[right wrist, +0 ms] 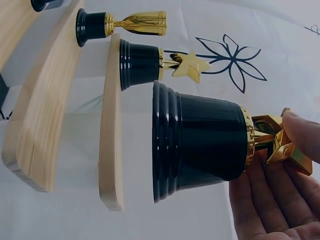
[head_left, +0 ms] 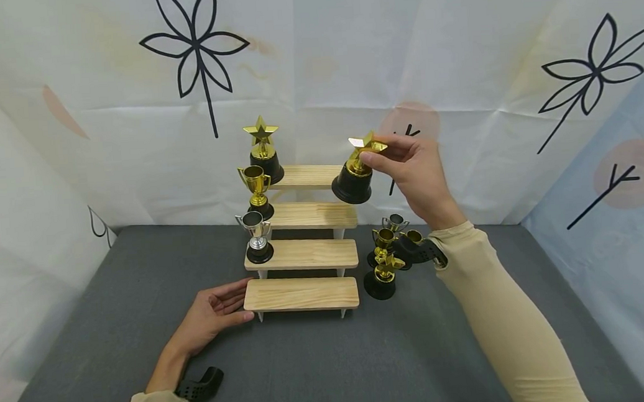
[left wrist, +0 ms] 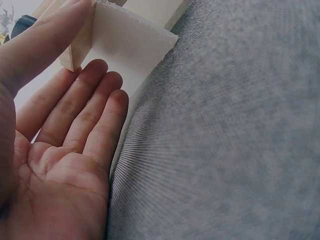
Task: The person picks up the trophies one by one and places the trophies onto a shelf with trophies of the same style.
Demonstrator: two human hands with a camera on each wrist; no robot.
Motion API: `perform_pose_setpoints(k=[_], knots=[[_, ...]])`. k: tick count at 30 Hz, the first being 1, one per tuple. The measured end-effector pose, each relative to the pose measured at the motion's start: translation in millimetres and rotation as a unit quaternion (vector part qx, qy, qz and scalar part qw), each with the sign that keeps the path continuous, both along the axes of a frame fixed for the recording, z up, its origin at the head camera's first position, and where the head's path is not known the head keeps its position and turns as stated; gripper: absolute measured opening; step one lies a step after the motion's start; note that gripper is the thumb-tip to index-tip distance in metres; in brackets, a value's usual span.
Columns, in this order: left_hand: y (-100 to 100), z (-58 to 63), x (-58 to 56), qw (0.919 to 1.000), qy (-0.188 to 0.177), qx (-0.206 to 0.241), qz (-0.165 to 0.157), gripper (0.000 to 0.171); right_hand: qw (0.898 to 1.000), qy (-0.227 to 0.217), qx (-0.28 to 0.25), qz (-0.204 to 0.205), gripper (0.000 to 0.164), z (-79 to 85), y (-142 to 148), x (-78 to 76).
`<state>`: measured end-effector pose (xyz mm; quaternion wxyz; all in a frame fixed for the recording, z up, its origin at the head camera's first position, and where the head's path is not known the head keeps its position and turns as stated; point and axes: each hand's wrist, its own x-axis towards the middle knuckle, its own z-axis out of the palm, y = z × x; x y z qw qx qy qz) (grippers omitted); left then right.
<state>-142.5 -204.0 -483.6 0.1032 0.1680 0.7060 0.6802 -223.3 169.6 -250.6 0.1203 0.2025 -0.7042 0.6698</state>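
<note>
Fingers [right wrist: 306,134] partly hide the held star trophy [right wrist: 207,137].

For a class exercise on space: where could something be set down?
Free: bottom shelf, right of the left hand; three upper shelves, right of their trophies; tabletop in front of the bottom shelf, between the sleeves. Crowded: the trophy cluster right of the shelves.

Star trophy [head_left: 356,169], near top shelf [head_left: 310,177]'s right edge: gold over black. Cup [head_left: 257,235], third shelf [head_left: 310,254]'s left edge: silver over black. Shelves [head_left: 300,294]: pale woodgrain. Worktop [head_left: 311,370]: grey. Backdrop [head_left: 334,50]: white, black flowers [head_left: 196,45].
</note>
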Motion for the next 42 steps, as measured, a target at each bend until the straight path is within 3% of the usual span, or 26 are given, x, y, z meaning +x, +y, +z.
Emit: perform_pose_setpoints(k=[26,42], knots=[[0.6,-1.0,-2.0,0.9999,-0.010,0.004,0.003,0.074,0.997,-0.025,0.075,0.007,0.041,-3.0,-28.2,-33.5],[0.7,2.9,0.7,0.9999,-0.009,0.007,0.001,0.074,0.997,-0.054,0.049,-0.001,0.038,-7.0,-36.0,-46.7]])
